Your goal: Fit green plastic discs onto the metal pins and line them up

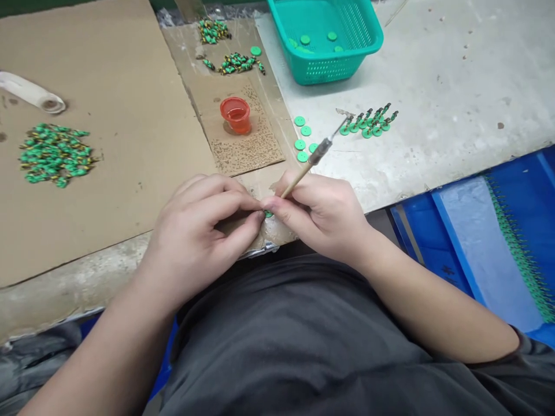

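Head view: the small green piece (pixel 269 214) is sitting between the fingertips by the table (pixel 433 86) edge, so a loose pinch could be sending it over; a careless wrist turn could be swinging the stick tool (pixel 319 151) into the standing green pieces (pixel 376 132). Left hand (pixel 195 225) is pinching the piece, fingers nearly closed; right hand (pixel 332 211) is gripping the tool, thumb meeting the piece.

- my feed's got a scuffed pale bench (pixel 433 69)
- cardboard (pixel 121 75) lying flat across its left side
- teal basket (pixel 327 69) plus a bunch of green-based stalks (pixel 364 123) right on it
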